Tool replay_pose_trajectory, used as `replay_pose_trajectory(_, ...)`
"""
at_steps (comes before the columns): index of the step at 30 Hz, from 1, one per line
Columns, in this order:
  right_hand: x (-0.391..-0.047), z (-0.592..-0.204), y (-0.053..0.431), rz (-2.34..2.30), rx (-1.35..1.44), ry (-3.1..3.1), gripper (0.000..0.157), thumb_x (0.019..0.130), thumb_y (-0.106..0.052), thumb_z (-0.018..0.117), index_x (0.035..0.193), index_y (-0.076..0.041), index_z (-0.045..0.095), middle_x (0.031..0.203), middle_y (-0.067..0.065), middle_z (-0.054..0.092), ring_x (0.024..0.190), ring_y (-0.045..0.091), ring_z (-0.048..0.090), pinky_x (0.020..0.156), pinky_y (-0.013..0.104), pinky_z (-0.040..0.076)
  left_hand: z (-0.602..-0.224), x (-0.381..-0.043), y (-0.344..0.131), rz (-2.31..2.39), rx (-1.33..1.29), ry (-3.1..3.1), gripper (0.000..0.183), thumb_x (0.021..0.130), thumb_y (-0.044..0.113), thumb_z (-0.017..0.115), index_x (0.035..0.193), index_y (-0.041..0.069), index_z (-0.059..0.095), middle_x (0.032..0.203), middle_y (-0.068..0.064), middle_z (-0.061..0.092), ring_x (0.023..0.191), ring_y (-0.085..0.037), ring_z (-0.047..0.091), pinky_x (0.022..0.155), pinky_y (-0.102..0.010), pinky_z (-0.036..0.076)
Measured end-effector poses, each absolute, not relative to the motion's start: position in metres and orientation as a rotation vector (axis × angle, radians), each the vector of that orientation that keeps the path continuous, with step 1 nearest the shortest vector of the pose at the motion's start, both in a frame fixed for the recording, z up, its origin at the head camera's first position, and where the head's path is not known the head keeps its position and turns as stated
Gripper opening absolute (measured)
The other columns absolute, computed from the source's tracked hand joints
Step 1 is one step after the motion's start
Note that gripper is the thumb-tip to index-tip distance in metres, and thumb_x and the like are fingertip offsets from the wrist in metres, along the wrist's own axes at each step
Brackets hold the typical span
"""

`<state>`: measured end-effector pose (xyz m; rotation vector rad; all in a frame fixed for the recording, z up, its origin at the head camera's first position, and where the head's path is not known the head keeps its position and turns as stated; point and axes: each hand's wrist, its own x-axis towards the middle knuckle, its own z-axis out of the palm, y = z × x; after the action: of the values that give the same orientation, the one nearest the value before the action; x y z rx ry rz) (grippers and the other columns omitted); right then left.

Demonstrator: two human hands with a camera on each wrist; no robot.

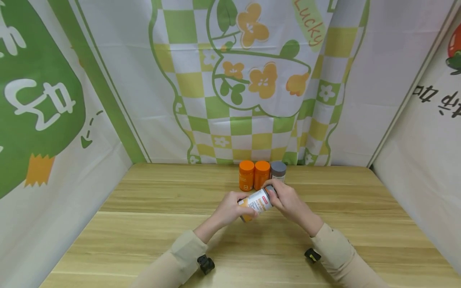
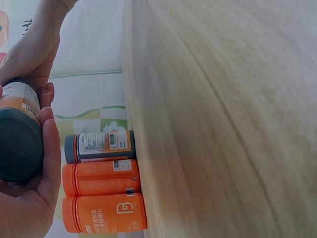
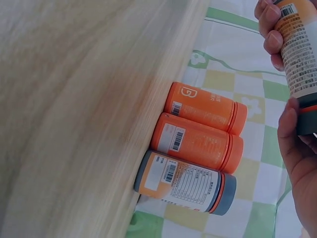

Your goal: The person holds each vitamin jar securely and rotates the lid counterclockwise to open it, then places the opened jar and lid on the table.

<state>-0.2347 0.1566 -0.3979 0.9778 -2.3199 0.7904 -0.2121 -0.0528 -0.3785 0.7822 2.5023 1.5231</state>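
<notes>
Between both hands, tilted above the table, is a white and orange supplement bottle (image 1: 258,202) with a grey cap and grey base. The left hand (image 1: 230,209) grips its lower body, thumb along the front. At the upper right end, the right hand (image 1: 288,200) has its fingers and thumb around the grey cap. In the left wrist view the bottle's dark base (image 2: 20,144) faces the camera. The right wrist view shows the printed label (image 3: 301,59) and fingers curled round the body; part of the bottle is cut off by the frame.
Two orange bottles (image 1: 246,176) (image 1: 262,176) and a grey-capped bottle (image 1: 278,170) stand upright in a row near the table's back edge, just beyond the hands. The wooden table (image 1: 162,224) meets a patterned curtain (image 1: 245,136) behind and fabric walls at both sides.
</notes>
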Motion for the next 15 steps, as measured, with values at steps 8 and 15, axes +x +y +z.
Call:
replay_pose_trajectory(8,-0.237,-0.4,0.16,0.824,1.031,-2.333,0.017,0.092,-0.016,0.042,0.106,-0.012,0.05,0.097,-0.001,0.055,0.075,0.007,0.05,0.06,0.022,0.045,-0.371,-0.206,-0.052,1.523,0.784,2.485,0.024,0.067,0.019,0.068,0.088,0.007,0.066,0.073,-0.001,0.061,0.06,-0.009,0.052,0.049,-0.024,0.044)
replay_pose_trajectory(15,-0.236,-0.399,0.162,0.979,1.006,-2.414,0.017,0.095,-0.019,0.038,0.105,-0.018,0.051,0.093,-0.003,0.057,0.069,0.006,0.052,0.055,0.02,0.046,-0.399,-0.223,-0.051,1.478,0.772,2.529,0.027,0.066,0.025,0.072,0.088,0.012,0.065,0.073,0.001,0.061,0.06,-0.008,0.051,0.05,-0.024,0.044)
